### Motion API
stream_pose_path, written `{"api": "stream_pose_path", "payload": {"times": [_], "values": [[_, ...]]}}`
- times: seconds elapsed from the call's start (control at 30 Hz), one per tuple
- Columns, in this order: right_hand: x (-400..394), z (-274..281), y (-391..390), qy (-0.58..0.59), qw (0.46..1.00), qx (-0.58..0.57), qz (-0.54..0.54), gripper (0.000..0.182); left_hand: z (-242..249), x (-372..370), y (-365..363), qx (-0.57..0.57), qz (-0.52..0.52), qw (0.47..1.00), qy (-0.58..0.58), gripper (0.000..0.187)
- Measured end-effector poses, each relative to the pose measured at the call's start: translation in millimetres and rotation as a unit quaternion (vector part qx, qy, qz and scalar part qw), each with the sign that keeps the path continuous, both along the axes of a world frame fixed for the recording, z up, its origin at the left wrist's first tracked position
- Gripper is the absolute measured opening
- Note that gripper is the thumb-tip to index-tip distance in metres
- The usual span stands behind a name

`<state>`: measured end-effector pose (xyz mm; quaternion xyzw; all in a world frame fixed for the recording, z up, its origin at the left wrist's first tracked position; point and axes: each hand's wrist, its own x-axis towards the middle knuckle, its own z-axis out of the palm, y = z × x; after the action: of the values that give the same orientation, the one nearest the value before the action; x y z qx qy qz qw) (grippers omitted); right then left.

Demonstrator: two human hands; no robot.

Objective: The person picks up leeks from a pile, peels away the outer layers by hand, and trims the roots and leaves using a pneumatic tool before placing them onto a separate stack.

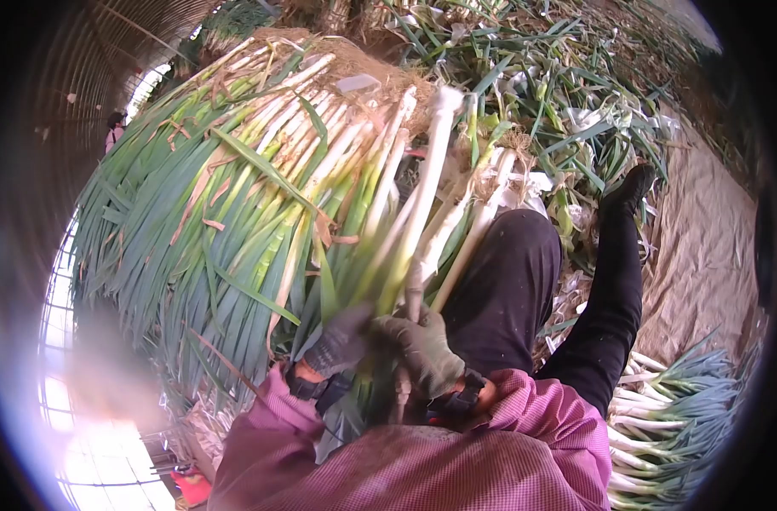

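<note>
R hand [425,351], gloved, fingers curled mostly shut round a leek [438,235], low on its stalk, white end pointing away, btwn the big leek pile [235,200] on L & bent knee [514,264] on R. L hand [341,342], gloved too, is just beside, blurred; can't tell how open or if it's gripping. Extra leeks [652,423] lie lower R.

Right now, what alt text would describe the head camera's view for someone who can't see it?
A gloved right hand grips long white-and-green stalks, the blurred left hand close beside it. A large heap of similar leafy stalks spreads leftward; loose leaves lie at upper right.
</note>
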<state>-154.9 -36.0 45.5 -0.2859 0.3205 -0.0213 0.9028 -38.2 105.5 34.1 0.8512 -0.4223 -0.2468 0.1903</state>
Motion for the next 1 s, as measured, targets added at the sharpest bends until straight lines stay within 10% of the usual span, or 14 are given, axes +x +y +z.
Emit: {"api": "stream_pose_path", "payload": {"times": [0.2,0.43,0.6,0.73,0.93,1.0], "values": [[-7.9,8.4,1.8,0.023,0.993,0.026,-0.111,0.015,-55.4,23.0,-42.8,-0.221,-0.102,0.966,-0.087,0.028],[26.2,-12.3,-19.1,-0.082,0.96,-0.124,-0.239,0.019,-19.0,0.0,-21.8,0.142,-0.139,0.955,-0.219,0.032],[37.1,-6.1,-5.1,0.038,0.992,-0.111,0.046,0.028,-24.3,-21.5,16.4,0.133,-0.056,0.955,-0.26,0.04],[67.6,-83.4,41.4,0.007,0.999,-0.011,0.032,0.025,-45.1,6.3,49.9,0.068,-0.051,0.908,-0.411,0.041],[43.1,-37.4,30.8,0.037,0.996,0.018,0.083,0.029,-30.1,46.5,8.4,0.083,0.221,0.967,-0.098,0.057],[40.9,-45.1,34.1,0.027,0.994,-0.026,0.099,0.03,-40.9,64.3,-3.7,0.056,0.123,0.981,-0.142,0.052]]}}
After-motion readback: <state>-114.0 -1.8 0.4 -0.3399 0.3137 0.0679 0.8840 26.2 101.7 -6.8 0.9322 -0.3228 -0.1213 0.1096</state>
